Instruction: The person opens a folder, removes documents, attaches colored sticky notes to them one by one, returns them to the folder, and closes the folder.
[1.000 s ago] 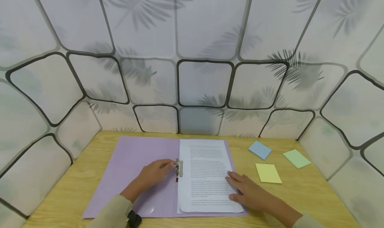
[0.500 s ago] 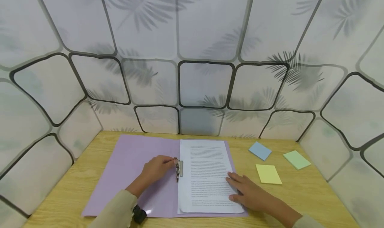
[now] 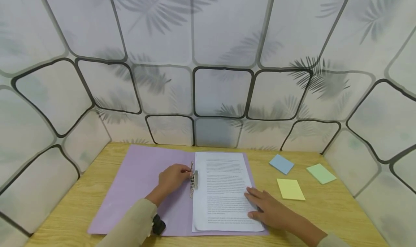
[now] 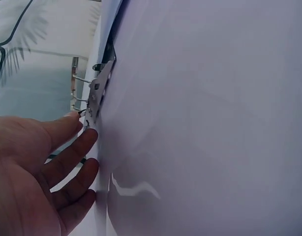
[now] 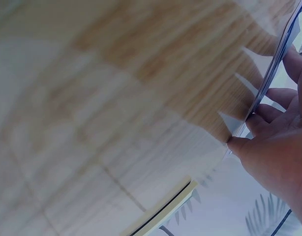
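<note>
Though central, clip [image 3: 192, 186] against left hand [image 3: 173, 177].

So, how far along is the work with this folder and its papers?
Done: the purple folder lies open, with the printed sheets squared up on its right half.

In hand: the left hand pinches part of the metal clip, and the right hand rests on the sheets' outer edge.

Left: probably settling the clip; whether it clamps the sheets, I can't tell.

1) The folder [image 3: 143, 178] lies on the table [image 3: 341, 218];
2) sheets [image 3: 224, 189] lie on its right half, the clip [image 3: 196, 180] at their left edge;
3) right of it, a near pad [image 3: 290, 189]; a far pad [image 3: 281, 164] behind; a third pad [image 3: 321, 173] rightmost;
</note>
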Demonstrator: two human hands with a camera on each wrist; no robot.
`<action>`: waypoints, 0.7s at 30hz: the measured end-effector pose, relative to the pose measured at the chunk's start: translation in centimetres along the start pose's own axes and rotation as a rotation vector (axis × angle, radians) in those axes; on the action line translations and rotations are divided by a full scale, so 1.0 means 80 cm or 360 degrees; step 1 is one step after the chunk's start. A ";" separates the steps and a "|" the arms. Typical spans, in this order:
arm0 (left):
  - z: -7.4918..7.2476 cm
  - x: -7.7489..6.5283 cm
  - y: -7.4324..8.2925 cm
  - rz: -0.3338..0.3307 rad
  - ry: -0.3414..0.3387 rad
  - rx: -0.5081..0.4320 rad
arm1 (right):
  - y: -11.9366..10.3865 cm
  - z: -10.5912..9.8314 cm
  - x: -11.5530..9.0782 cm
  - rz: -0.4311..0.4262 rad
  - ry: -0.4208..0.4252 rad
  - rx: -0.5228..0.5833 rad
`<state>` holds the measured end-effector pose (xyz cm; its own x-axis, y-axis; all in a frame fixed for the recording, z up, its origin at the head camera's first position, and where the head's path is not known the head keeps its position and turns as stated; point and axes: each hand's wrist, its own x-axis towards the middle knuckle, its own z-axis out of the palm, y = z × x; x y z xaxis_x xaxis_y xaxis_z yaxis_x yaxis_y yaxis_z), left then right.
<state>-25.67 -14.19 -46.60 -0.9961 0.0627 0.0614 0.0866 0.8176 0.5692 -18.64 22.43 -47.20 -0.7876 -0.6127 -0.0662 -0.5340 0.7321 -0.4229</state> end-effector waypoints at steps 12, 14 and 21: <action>0.006 0.000 0.000 -0.0025 0.0044 0.0048 | 0.002 0.001 0.001 0.0044 -0.0011 0.0005; 0.004 -0.003 0.000 -0.0032 0.0037 0.0042 | 0.003 0.002 0.001 0.0045 -0.0014 0.0004; -0.020 -0.037 -0.003 -0.0025 0.0050 -0.0074 | 0.004 0.002 0.001 -0.0002 0.0006 -0.0012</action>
<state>-22.73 -15.46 -45.63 -0.9965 0.0312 0.0776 0.0720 0.7907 0.6080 -18.82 22.61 -47.47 -0.7880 -0.6126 -0.0619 -0.5375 0.7335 -0.4160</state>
